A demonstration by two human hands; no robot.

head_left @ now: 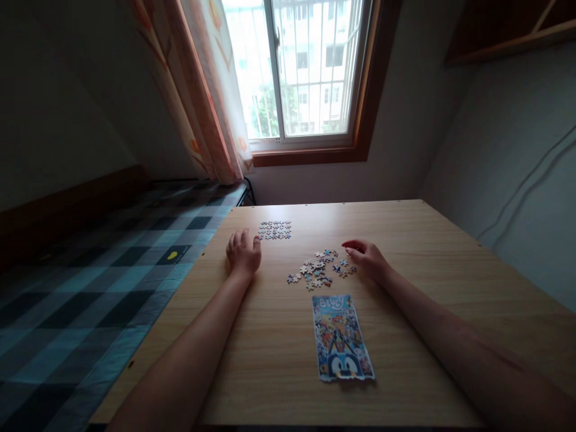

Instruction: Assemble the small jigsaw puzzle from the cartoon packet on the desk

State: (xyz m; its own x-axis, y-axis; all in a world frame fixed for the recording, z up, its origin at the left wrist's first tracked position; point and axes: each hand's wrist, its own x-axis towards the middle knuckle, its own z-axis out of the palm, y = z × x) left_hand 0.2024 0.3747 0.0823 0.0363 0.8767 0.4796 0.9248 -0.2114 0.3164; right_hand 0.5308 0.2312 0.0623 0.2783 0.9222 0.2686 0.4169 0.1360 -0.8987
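A sheet (pixel 338 327) near puzzle pieces (pixel 318 264) reads "BLUEY"

Whether the right hand's grip (pixel 368 260) pinches a piece is too small to tell, and the palm side of the left hand's grip (pixel 243 257) is hidden. Within the heap of puzzle pieces (pixel 317 267), some lie partly covered by others; the prints on those and on the rows of pieces (pixel 275 230) are too tiny to read, as are the small figures on the picture sheet (pixel 341 324). The picture's edges cut off both forearms, the bed (pixel 121 270) and the shelf (pixel 517 47).
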